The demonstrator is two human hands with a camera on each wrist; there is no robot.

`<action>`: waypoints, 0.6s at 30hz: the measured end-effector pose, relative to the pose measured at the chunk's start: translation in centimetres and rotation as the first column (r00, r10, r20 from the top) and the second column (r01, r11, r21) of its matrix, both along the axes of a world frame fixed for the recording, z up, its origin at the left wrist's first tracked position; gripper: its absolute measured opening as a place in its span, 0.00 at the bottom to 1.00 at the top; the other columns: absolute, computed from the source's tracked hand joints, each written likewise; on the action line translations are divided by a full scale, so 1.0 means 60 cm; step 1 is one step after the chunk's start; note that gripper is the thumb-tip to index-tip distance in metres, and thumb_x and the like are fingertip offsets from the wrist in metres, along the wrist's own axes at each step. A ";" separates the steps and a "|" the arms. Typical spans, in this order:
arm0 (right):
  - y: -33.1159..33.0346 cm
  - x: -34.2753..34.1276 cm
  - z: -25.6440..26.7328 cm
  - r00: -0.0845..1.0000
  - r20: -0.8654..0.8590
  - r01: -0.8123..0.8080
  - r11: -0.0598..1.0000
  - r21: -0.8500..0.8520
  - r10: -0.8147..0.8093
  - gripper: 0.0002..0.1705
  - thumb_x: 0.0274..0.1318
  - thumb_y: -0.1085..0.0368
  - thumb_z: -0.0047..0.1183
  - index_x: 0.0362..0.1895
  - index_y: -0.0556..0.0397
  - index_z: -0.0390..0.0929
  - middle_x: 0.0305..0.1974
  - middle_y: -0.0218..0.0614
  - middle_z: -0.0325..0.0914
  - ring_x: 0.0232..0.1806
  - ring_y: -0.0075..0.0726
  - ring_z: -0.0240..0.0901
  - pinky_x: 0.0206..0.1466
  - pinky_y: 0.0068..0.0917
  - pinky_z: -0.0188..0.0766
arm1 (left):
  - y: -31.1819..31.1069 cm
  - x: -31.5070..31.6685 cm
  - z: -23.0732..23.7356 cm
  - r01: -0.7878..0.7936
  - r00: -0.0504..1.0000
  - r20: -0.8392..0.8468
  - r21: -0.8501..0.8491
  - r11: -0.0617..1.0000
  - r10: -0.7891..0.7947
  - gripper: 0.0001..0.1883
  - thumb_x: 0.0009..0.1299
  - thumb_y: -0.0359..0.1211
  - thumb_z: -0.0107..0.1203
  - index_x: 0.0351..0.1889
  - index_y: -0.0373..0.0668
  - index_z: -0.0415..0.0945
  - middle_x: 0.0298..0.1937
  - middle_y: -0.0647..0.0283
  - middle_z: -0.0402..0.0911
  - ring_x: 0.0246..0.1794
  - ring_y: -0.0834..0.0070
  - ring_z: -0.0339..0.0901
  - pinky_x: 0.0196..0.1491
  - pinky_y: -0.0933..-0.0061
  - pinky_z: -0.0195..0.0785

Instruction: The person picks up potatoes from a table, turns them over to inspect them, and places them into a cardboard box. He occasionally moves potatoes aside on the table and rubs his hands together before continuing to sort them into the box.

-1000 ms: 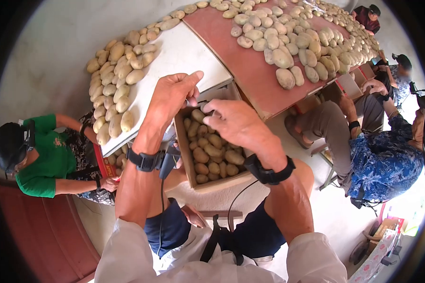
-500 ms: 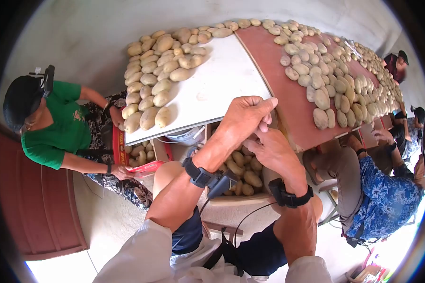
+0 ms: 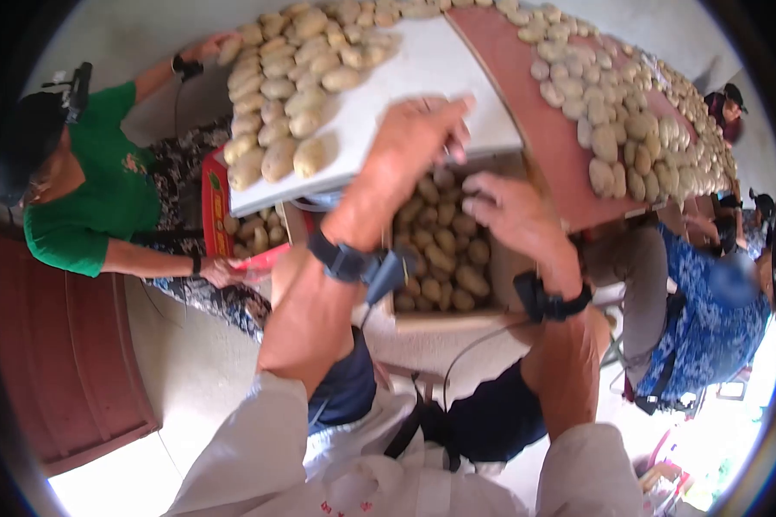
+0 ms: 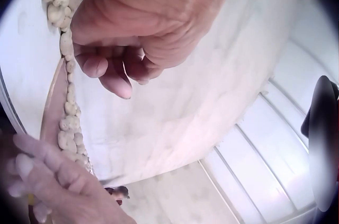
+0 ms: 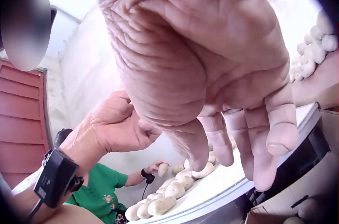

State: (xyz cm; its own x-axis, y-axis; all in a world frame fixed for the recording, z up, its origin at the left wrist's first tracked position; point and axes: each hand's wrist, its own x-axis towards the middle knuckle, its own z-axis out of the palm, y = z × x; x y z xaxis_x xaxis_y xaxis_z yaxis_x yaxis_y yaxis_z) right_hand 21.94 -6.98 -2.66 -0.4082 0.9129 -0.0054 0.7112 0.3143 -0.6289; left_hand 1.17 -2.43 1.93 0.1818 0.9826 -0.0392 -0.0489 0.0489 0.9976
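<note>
Both bare hands hover over a cardboard box [image 3: 457, 321] of potatoes [image 3: 440, 250] between the knees. My left hand [image 3: 409, 146] is over the white tabletop's front edge in the head view, blurred. Its fingers hang loosely bent in the left wrist view, with nothing visible in them. To its right is my right hand [image 3: 522, 211], above the box's right side. The right wrist view shows its fingers [image 5: 259, 155] relaxed, pointing down and spread slightly, holding nothing. A gap separates the two hands. Each wrist wears a black strap with a camera.
Potatoes [image 3: 306, 103] cover the left of the white tabletop [image 3: 431, 69]; more lie on the red-brown tabletop [image 3: 500, 95]. A person in green [image 3: 103, 189] sits left beside a red box [image 3: 218, 207], one hand at the potatoes. Others sit at right, one in a blue patterned shirt [image 3: 707, 302].
My hands, close together half a second ago, have drawn apart, uncovering more of the box. The person in green has reached an arm up to the tabletop potatoes. The head view has shifted.
</note>
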 end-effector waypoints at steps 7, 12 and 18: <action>-0.023 -0.003 -0.065 0.987 0.162 0.015 0.985 -0.172 0.013 0.21 0.63 0.54 0.59 0.54 0.53 0.81 0.45 0.52 0.84 0.49 0.59 0.81 0.53 0.46 0.76 | -0.003 -0.053 0.015 -0.128 0.982 0.140 -0.001 0.992 0.127 0.18 0.77 0.41 0.59 0.27 0.41 0.75 0.27 0.62 0.81 0.26 0.76 0.75 0.31 0.75 0.65; -0.056 0.012 -0.158 0.930 0.341 -0.009 0.940 -0.342 0.133 0.24 0.61 0.50 0.60 0.56 0.49 0.81 0.48 0.49 0.85 0.53 0.57 0.81 0.57 0.46 0.76 | -0.011 -0.051 0.049 -0.182 0.957 0.218 -0.072 0.981 0.193 0.19 0.78 0.41 0.59 0.26 0.40 0.77 0.26 0.62 0.79 0.24 0.76 0.71 0.30 0.74 0.64; -0.064 0.004 -0.195 0.810 0.503 0.020 0.842 -0.539 0.303 0.27 0.61 0.49 0.59 0.61 0.47 0.81 0.58 0.46 0.82 0.62 0.55 0.77 0.65 0.46 0.73 | -0.016 -0.061 0.053 -0.141 0.942 0.305 -0.029 0.990 0.143 0.20 0.78 0.41 0.58 0.24 0.42 0.74 0.25 0.62 0.79 0.24 0.76 0.71 0.30 0.75 0.63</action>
